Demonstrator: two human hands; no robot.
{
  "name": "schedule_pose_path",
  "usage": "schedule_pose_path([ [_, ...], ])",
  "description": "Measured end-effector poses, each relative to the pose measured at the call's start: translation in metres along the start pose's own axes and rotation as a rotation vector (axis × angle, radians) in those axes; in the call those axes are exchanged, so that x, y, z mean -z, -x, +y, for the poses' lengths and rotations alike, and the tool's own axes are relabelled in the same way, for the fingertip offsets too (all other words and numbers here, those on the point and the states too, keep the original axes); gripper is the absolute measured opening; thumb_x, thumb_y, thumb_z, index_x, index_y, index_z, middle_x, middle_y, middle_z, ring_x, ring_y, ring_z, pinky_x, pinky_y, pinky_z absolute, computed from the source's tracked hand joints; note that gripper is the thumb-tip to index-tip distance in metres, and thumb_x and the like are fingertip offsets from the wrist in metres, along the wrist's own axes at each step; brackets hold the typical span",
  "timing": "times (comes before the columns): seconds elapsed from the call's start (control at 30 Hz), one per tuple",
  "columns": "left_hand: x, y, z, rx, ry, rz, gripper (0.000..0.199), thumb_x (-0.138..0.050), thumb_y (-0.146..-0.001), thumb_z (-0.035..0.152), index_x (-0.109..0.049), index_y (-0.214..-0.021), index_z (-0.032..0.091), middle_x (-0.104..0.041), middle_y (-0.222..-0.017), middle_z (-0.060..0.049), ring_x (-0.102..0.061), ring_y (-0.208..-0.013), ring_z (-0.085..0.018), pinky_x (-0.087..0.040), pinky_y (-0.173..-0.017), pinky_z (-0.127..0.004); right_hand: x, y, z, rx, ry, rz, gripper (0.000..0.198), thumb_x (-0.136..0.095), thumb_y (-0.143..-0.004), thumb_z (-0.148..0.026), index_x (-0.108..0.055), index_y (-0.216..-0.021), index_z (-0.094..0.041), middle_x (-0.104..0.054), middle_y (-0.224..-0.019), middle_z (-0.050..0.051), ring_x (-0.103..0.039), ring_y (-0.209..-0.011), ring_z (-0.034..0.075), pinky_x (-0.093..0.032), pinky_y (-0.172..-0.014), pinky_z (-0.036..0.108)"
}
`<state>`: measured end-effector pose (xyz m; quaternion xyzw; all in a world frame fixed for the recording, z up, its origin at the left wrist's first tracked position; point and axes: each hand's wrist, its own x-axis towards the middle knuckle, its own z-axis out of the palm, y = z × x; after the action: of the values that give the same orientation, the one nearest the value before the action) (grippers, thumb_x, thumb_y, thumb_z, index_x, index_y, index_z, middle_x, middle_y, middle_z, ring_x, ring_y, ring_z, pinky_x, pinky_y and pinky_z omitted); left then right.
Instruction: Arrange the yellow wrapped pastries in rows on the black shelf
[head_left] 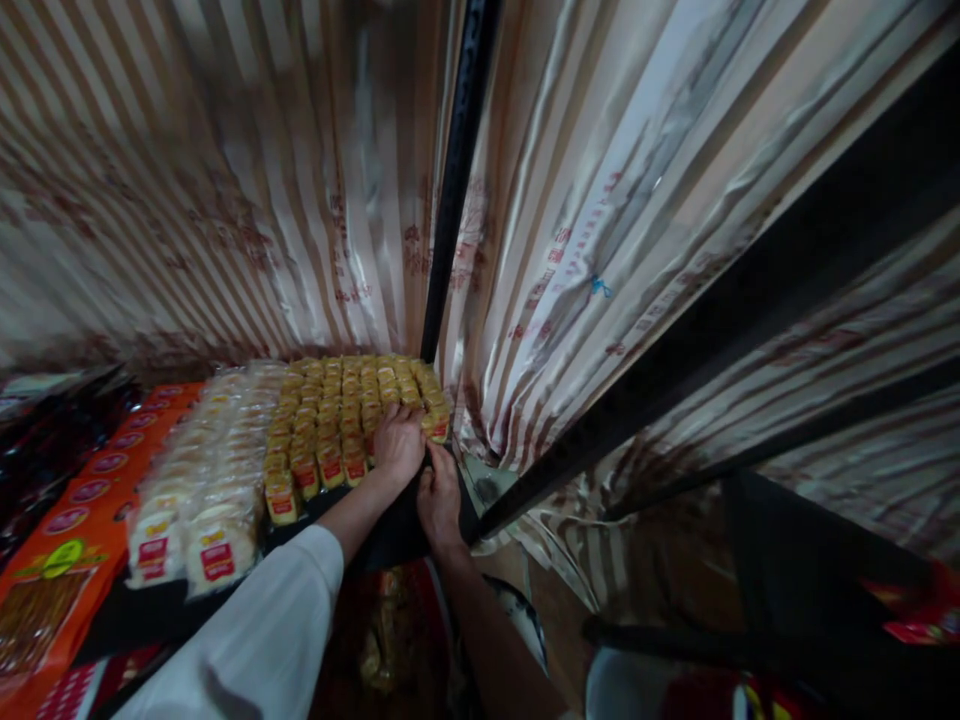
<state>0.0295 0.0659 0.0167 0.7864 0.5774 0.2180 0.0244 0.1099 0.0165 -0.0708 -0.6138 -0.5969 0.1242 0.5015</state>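
Rows of small yellow packets with red labels stand on a dark shelf. My left hand reaches over the right-hand rows, its fingers bent down against the packets and partly hidden. Beside it, my right hand is closed at the front of the rightmost row, fingertips touching a yellow packet. What lies under the left fingers cannot be made out. Left of the yellow rows are two rows of clear-wrapped pale packets with red labels.
Orange packets and dark glossy packages lie farther left. A black upright post stands behind the rows, and a thick black beam slants across the right. Striped plastic sheeting hangs behind. Below are a lower shelf's packages.
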Motion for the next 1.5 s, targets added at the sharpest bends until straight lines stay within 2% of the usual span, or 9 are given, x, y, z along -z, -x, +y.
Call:
schedule_pose_path([
  [0.23, 0.002, 0.003, -0.005, -0.03, -0.015, 0.044, 0.036, -0.049, -0.079, 0.017, -0.055, -0.115, 0.013, -0.061, -0.103, -0.01, -0.048, -0.101, -0.025, -0.04, -0.09, -0.037, -0.002, -0.001, 0.001, -0.002, 0.029, -0.012, 0.054, -0.034, -0.075, -0.005, -0.052, -0.124, -0.019, -0.056, -0.112, 0.01, -0.05, -0.11, 0.019, -0.042, -0.097, 0.036],
  [0.43, -0.006, 0.045, 0.003, -0.136, -0.073, 0.089, 0.026, -0.042, -0.086, 0.021, -0.06, -0.104, 0.017, -0.06, -0.111, -0.009, -0.049, -0.103, -0.024, -0.042, -0.086, -0.039, -0.005, 0.002, 0.009, -0.013, 0.033, -0.007, 0.049, -0.037, -0.076, -0.009, -0.052, -0.122, -0.014, -0.053, -0.113, 0.014, -0.049, -0.108, 0.02, -0.042, -0.097, 0.039],
  [0.6, -0.025, 0.07, -0.002, -0.256, -0.163, 0.033, 0.031, -0.039, -0.087, 0.017, -0.058, -0.111, 0.015, -0.057, -0.122, -0.009, -0.04, -0.124, -0.025, -0.031, -0.104, -0.045, -0.002, -0.003, 0.013, -0.051, 0.001, 0.073, 0.05, -0.033, -0.078, -0.01, -0.044, -0.127, -0.01, -0.045, -0.13, 0.016, -0.038, -0.125, 0.02, -0.034, -0.105, 0.041],
  [0.9, -0.037, 0.072, -0.011, -0.269, -0.213, -0.015, 0.039, -0.035, -0.085, 0.015, -0.055, -0.117, 0.008, -0.053, -0.129, -0.014, -0.034, -0.13, -0.028, -0.021, -0.11, -0.051, -0.001, -0.022, 0.017, 0.009, 0.023, 0.013, 0.05, -0.031, -0.078, -0.007, -0.048, -0.125, -0.009, -0.048, -0.131, 0.016, -0.04, -0.126, 0.019, -0.034, -0.105, 0.041],
  [1.1, -0.044, 0.071, -0.01, -0.256, -0.233, -0.006, 0.039, -0.035, -0.085, 0.016, -0.057, -0.117, 0.01, -0.052, -0.129, -0.013, -0.033, -0.131, -0.028, -0.019, -0.11, -0.052, -0.002, -0.02, 0.02, 0.055, 0.09, 0.003, 0.052, -0.031, -0.076, -0.003, -0.051, -0.123, -0.011, -0.046, -0.13, 0.014, -0.039, -0.125, 0.018, -0.034, -0.106, 0.039],
  [1.27, -0.043, 0.072, -0.011, -0.273, -0.154, -0.019, 0.038, -0.033, -0.087, 0.016, -0.055, -0.115, 0.005, -0.05, -0.131, -0.016, -0.028, -0.133, -0.028, -0.018, -0.111, -0.051, 0.001, -0.018, 0.015, 0.041, 0.15, -0.033, 0.048, -0.032, -0.078, -0.005, -0.051, -0.122, -0.009, -0.043, -0.129, 0.016, -0.037, -0.125, 0.02, -0.033, -0.106, 0.04],
  [1.33, -0.038, 0.078, -0.013, -0.271, -0.082, -0.012, 0.036, -0.034, -0.087, 0.016, -0.056, -0.113, 0.007, -0.049, -0.132, -0.015, -0.025, -0.134, -0.028, -0.021, -0.111, -0.051, 0.004, -0.016, 0.009, 0.04, 0.158, -0.063, 0.048, -0.032, -0.079, -0.006, -0.049, -0.123, -0.008, -0.042, -0.131, 0.017, -0.036, -0.126, 0.021, -0.033, -0.105, 0.04],
  [1.43, -0.025, 0.105, -0.016, -0.225, 0.075, 0.012, 0.033, -0.036, -0.086, 0.016, -0.057, -0.111, 0.012, -0.051, -0.129, -0.012, -0.028, -0.133, -0.025, -0.031, -0.107, -0.046, 0.012, -0.006, -0.005, 0.033, 0.146, -0.047, 0.044, -0.032, -0.082, -0.009, -0.05, -0.122, -0.009, -0.042, -0.131, 0.018, -0.037, -0.125, 0.022, -0.033, -0.104, 0.039],
  [1.5, -0.016, 0.136, -0.018, -0.178, 0.19, 0.017, 0.032, -0.037, -0.086, 0.016, -0.059, -0.11, 0.014, -0.056, -0.121, -0.011, -0.037, -0.127, -0.022, -0.037, -0.103, -0.042, 0.018, 0.012, -0.019, 0.046, 0.09, -0.007, 0.04, -0.033, -0.084, -0.013, -0.051, -0.12, -0.01, -0.048, -0.124, 0.017, -0.043, -0.119, 0.021, -0.035, -0.102, 0.039],
])
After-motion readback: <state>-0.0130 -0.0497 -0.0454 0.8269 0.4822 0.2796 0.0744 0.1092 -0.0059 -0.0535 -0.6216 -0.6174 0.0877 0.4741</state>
